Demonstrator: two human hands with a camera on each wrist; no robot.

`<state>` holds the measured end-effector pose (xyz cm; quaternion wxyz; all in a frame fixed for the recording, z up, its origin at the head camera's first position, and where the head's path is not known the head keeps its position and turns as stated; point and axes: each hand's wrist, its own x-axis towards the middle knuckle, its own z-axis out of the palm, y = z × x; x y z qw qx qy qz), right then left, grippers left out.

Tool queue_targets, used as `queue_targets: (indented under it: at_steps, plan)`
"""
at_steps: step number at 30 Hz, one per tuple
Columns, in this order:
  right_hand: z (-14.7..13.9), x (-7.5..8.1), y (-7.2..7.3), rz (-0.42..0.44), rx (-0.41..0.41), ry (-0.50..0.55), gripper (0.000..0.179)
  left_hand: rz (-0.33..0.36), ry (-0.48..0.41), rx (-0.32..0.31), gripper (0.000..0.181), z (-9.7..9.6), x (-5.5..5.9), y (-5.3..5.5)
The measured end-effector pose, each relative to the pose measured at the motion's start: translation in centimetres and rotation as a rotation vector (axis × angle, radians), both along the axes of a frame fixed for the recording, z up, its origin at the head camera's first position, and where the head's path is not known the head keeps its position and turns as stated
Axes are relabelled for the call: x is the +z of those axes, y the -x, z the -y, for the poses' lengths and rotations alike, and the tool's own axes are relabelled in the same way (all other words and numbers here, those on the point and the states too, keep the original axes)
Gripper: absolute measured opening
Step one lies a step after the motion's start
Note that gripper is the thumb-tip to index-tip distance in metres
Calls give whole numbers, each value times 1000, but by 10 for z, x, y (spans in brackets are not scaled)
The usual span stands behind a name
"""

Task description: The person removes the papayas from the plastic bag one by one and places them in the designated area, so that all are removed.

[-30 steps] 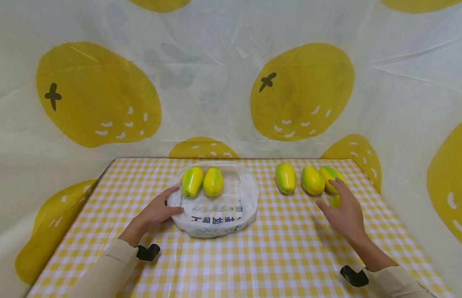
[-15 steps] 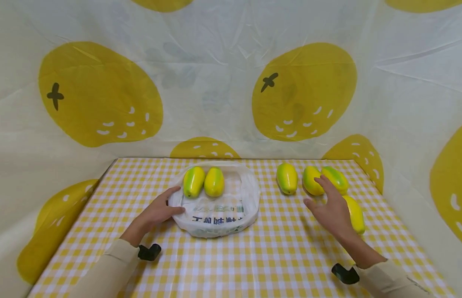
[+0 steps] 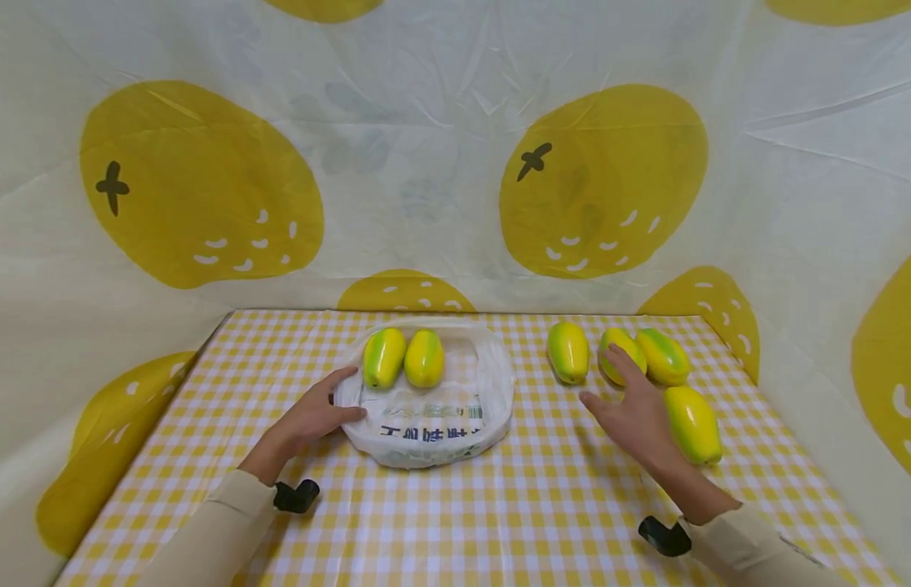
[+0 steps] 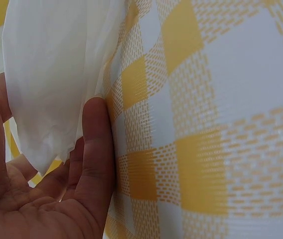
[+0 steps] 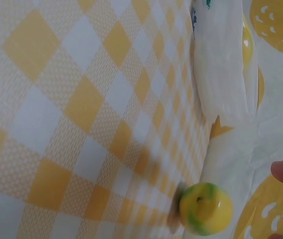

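My left hand (image 3: 308, 420) holds the left side of a white plastic bag (image 3: 495, 383), whose rim is rolled open. In the left wrist view, the bag's wall (image 4: 52, 74) hangs between the thumb and fingers, low by the cloth. Two yellow-green papayas, a left one (image 3: 384, 359) and a right one (image 3: 424, 359), lie inside the bag. Over the table at right, my right hand (image 3: 634, 416) has its thumb and fingers spread, holding nothing. Its fingertips overlap a papaya (image 3: 611, 338) in the head view. A separate papaya (image 3: 568, 352) lies just left of them.
Two more papayas lie at right, one farther back (image 3: 662, 356) and one beside the right wrist (image 3: 693, 424). A yellow-and-white checked cloth (image 3: 440, 522) covers the table. Behind it hangs a pale curtain (image 3: 411, 163) printed with big yellow fruit.
My right hand has moved left from the rightmost papayas, uncovering the one beside its wrist. The left hand stays at the bag.
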<state>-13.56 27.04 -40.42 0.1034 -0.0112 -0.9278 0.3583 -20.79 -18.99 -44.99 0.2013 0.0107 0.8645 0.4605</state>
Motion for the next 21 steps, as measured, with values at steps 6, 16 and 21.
queue_targets:
  at_steps: [6,16,21]
  plan:
    - [8,-1,2,3,34,4,72,-2,-7,-3,88,0,1,-1]
    - [20,-7,8,-61,67,-19,68,-10,-28,3,87,2,-2,2]
    - [26,-8,13,-60,80,-14,67,-20,-16,-4,88,2,-3,2]
